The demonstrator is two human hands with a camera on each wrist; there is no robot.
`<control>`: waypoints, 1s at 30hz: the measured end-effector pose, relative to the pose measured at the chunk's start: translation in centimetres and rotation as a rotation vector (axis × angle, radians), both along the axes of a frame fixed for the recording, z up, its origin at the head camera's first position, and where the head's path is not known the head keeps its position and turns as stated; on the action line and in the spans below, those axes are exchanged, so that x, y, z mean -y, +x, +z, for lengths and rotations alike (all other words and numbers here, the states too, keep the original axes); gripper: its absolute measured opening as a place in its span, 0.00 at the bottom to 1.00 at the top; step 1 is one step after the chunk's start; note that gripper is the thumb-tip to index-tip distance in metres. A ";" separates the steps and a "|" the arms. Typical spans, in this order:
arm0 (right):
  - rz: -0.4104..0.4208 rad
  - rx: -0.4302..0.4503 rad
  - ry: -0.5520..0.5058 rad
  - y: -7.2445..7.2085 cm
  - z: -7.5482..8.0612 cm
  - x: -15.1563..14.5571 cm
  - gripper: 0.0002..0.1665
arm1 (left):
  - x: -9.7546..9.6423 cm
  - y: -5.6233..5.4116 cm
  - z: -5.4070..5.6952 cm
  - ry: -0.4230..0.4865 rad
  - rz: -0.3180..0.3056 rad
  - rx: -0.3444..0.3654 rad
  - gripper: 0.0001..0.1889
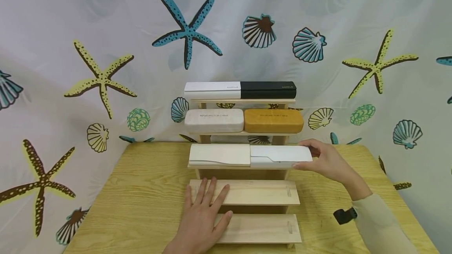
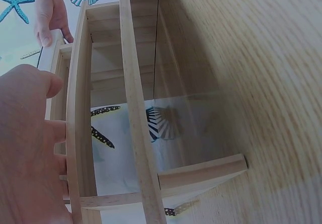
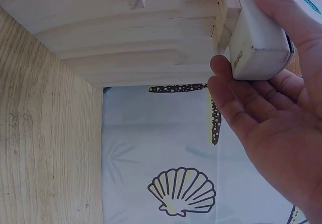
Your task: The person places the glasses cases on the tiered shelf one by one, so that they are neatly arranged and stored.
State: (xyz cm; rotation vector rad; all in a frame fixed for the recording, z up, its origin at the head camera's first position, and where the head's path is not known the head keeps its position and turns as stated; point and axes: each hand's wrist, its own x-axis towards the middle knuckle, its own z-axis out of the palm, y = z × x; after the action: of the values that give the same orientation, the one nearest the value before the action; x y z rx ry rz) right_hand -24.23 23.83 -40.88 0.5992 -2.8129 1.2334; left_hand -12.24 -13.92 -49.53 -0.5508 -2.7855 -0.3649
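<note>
My right hand [image 1: 326,162] grips the right end of a white glasses case [image 1: 279,155], thumb at the front and fingers behind. The case lies on the middle tier of a stepped wooden rack [image 1: 261,228]. In the right wrist view, the white case's end [image 3: 261,58] sits between thumb and fingers. A cream glasses case [image 1: 219,154] lies beside it on the left. My left hand [image 1: 201,220] rests with fingers spread on the left side of the rack's two lower tiers. In the left wrist view, the left hand [image 2: 30,143] lies along the rack's boards.
On the tier above stand a pale grey case [image 1: 214,120] and a mustard case [image 1: 273,121]. The top tier bears a white case [image 1: 212,90] and a black case [image 1: 268,90]. The rack stands on a wooden table [image 1: 141,199], before a curtain [image 1: 226,62] with sea motifs.
</note>
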 end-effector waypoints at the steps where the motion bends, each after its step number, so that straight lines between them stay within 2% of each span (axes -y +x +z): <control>1: -0.002 0.000 0.000 0.0 0.0 0.0 0.38 | 0.0 0.0 0.0 0.000 0.001 0.002 0.33; 16: 0.001 0.000 -0.022 -0.3 -0.3 0.7 0.38 | 0.2 -0.1 0.0 0.001 0.001 0.023 0.33; 24: -0.005 -0.027 -0.009 -0.4 -0.4 1.4 0.38 | 0.4 -0.1 0.0 0.003 0.006 0.028 0.33; 30: -0.005 -0.011 -0.014 -0.5 -0.3 1.7 0.38 | 0.5 -0.1 0.0 0.009 0.002 0.038 0.34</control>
State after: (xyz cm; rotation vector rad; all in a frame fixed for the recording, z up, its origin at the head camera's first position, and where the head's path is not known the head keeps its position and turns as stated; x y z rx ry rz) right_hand -24.69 22.16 -41.19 0.5963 -2.7928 1.2442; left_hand -12.38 -14.40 -49.52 -0.5450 -2.8192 -0.3914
